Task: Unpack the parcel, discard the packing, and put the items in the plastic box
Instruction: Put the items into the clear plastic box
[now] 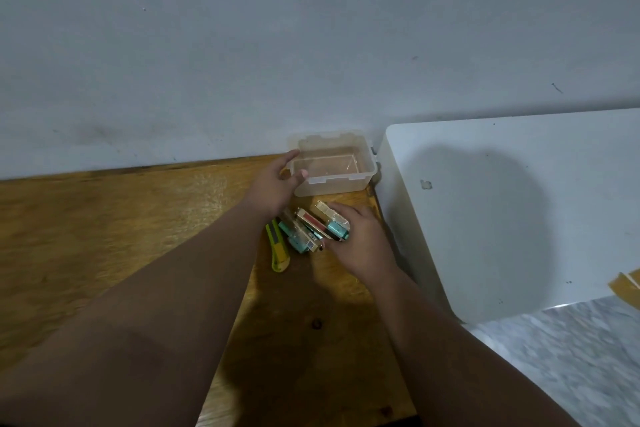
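A clear plastic box [360, 180] stands open and empty at the back right of the wooden table, against the wall. My left hand [273, 184] grips its left rim, thumb over the front edge. Just in front of the box lie three small packaged items in teal, red and cream wrapping [304, 236]. My right hand [360, 239] rests on the rightmost packet [334, 222], fingers curled around it. A yellow-green utility knife [278, 251] lies on the table left of the packets.
The wooden table [121, 218] stretches left. A white appliance or cabinet top [519, 201] adjoins the table on the right. A piece of brown cardboard [627, 282] shows at the right edge. Marble floor lies below right.
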